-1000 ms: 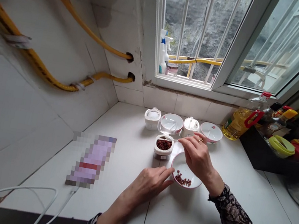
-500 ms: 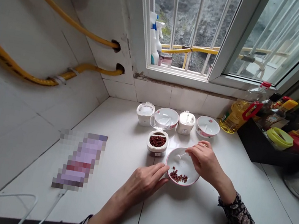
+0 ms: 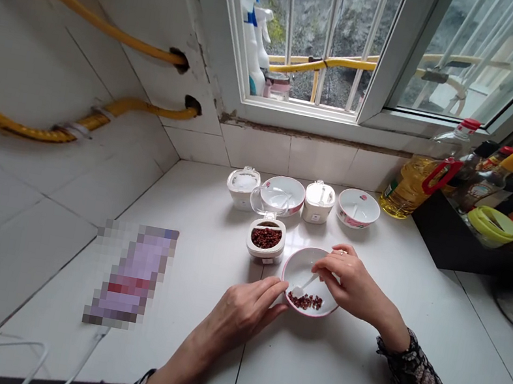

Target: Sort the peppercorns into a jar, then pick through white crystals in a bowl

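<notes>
1. Right hand point(image 3: 345, 277): thumb and fingers pinch the handle of a white spoon point(image 3: 308, 283), its scoop tilted down into the bowl point(image 3: 302, 263), at the grains.
2. Left hand point(image 3: 246, 306): fingertips touch the bowl's left rim, thumb spread lower beside its outer wall; I cannot tell whether it pinches.
3. The bowl stands upright on the counter point(image 3: 198, 268), dark red grains point(image 3: 306, 302) gathered toward its near side.
4. Just beyond its left side stands an open jar point(image 3: 263, 257) of similar grains, clear lid point(image 3: 265, 203) raised.

oil bottle point(image 3: 402, 190) beside black box point(image 3: 438, 231) | barred window point(image 3: 397, 64) | yellow pipe point(image 3: 140, 106)
</notes>
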The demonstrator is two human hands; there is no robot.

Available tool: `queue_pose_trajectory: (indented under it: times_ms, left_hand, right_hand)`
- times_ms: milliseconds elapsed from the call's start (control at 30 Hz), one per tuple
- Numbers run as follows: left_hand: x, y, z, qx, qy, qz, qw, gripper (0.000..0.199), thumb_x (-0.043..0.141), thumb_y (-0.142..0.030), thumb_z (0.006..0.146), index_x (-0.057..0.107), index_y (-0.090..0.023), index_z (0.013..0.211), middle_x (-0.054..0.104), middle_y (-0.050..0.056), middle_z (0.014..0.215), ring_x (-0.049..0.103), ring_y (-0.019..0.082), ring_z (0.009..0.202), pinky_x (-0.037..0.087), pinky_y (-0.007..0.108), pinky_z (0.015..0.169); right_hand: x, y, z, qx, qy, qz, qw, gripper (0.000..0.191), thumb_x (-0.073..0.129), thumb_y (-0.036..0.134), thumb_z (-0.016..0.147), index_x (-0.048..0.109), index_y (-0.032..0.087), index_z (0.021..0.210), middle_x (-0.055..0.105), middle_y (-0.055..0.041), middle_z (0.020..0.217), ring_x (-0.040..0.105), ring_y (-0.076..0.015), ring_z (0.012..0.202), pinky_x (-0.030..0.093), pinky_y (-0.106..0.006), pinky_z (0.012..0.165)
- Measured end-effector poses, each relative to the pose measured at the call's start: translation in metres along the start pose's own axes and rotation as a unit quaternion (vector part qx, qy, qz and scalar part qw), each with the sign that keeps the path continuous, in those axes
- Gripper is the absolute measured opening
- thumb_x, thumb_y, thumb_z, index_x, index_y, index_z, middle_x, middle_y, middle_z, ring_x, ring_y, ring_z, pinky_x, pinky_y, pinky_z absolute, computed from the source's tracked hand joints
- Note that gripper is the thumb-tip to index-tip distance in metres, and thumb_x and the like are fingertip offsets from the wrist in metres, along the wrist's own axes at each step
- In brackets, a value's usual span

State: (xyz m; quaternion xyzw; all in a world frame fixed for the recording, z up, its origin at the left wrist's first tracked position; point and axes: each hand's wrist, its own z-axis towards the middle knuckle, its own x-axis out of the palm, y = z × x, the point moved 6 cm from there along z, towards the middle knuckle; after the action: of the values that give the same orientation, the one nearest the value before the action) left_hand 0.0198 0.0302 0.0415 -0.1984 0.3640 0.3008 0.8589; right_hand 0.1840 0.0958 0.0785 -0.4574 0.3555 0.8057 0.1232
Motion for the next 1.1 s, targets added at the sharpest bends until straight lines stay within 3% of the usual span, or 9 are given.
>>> queue_pose_trajectory:
  times_ms: [167,333,467,1100]
  left_hand:
    - [0.001,0.001,-0.002,0.001,0.003,0.003,1.000,0.023,0.044,-0.027,0.103,0.053,-0.012,0.117,0.072,0.011,0.098,0.072,0.016,0.076,0.056,0.023,0.059]
    - [0.003,0.002,-0.002,-0.001,0.005,-0.003,1.000,0.022,0.046,-0.027,0.102,0.053,-0.013,0.117,0.072,0.010,0.098,0.072,0.016,0.077,0.057,0.023,0.060]
    - [0.002,0.002,-0.002,0.004,0.000,0.001,1.000,0.023,0.045,-0.027,0.102,0.053,-0.012,0.116,0.071,0.011,0.098,0.072,0.017,0.076,0.057,0.023,0.060]
    - [0.000,0.001,-0.001,0.007,-0.006,0.003,1.000,0.022,0.043,-0.026,0.102,0.053,-0.013,0.116,0.071,0.009,0.096,0.070,0.016,0.072,0.054,0.023,0.057]
  right_hand:
    - [0.001,-0.006,0.000,0.088,-0.008,0.079,0.993,0.023,0.049,0.008,0.087,0.068,0.021,0.082,0.071,0.0016,0.069,0.059,-0.0139,0.063,0.041,-0.041,0.096]
    - [-0.006,-0.023,-0.004,0.189,-0.047,0.147,0.970,0.020,0.053,0.019,0.083,0.070,0.022,0.075,0.069,-0.0020,0.065,0.062,-0.0208,0.083,0.046,-0.034,0.079]
    - [-0.006,-0.034,-0.006,0.239,-0.052,0.240,0.939,0.019,0.055,0.028,0.081,0.070,0.019,0.076,0.066,-0.0014,0.064,0.061,-0.0174,0.068,0.046,-0.030,0.066]
    - [-0.007,-0.046,-0.007,0.273,-0.098,0.318,0.903,0.019,0.062,0.035,0.073,0.070,0.018,0.073,0.064,-0.0006,0.061,0.060,-0.0156,0.061,0.051,-0.031,0.068]
